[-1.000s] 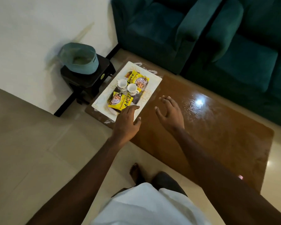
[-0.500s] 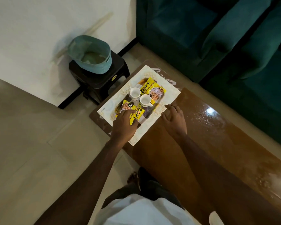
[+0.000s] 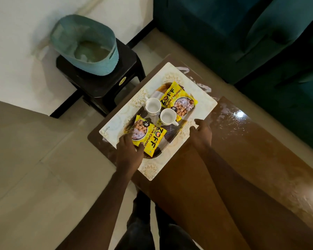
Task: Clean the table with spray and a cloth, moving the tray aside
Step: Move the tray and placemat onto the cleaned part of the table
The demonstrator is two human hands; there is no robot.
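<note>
2 yellow packets (image 3: 179, 99) marked ZOFF SOYA CHUNKS lie on the tray (image 3: 204, 105).

A person stands at the near edge of the desk (image 3: 251, 138), close to its left end, with both bare arms stretched forward and down. The left arm comes in from the near side with the wrist straight. The left hand (image 3: 129, 153) lies over the near-left edge of the tray (image 3: 152, 173), back of the hand up, thumb on top and fingers bent at the rim. The right forearm crosses above the desk's top from its near edge. The right hand (image 3: 201, 135) grips the tray's right edge, knuckles raised, fingers curled over the rim. The hands are apart. Legs in dark trousers show below, between the arms.
</note>
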